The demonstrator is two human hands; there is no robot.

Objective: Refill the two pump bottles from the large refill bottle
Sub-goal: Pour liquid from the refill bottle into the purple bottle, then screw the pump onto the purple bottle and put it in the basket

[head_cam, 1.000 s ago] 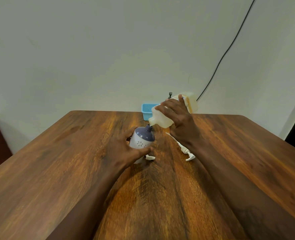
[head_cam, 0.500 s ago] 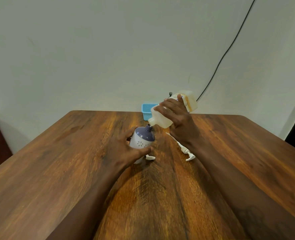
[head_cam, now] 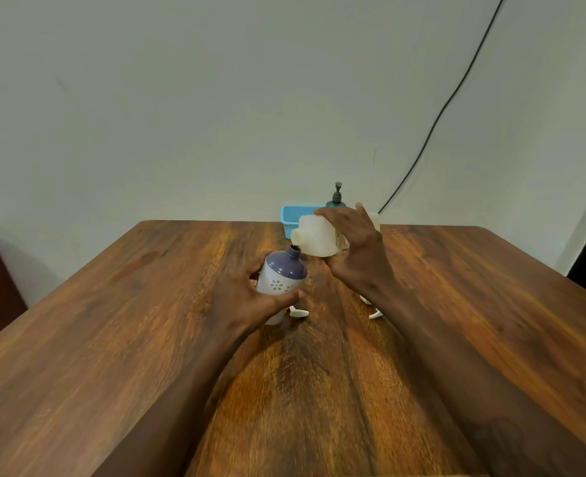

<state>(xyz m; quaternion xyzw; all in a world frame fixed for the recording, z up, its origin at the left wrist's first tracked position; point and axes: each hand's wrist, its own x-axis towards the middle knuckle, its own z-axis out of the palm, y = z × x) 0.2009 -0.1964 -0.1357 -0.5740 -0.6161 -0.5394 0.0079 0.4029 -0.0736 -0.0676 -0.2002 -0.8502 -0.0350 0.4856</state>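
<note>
Purple-topped pump bottle [head_cam: 281, 275], uncapped and tilted, is gripped by the left hand [head_cam: 247, 301]. The right hand [head_cam: 357, 256] clasps the refill bottle [head_cam: 315, 237], its mouth just beside the neck. Filling the first bottle seems under way; pouring next calls for mouth over neck.

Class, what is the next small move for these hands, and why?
Probably the right hand lowers the refill bottle so its spout meets the open neck of the pump bottle: the spout hangs just above it, while the left hand holds that bottle tilted.
</note>
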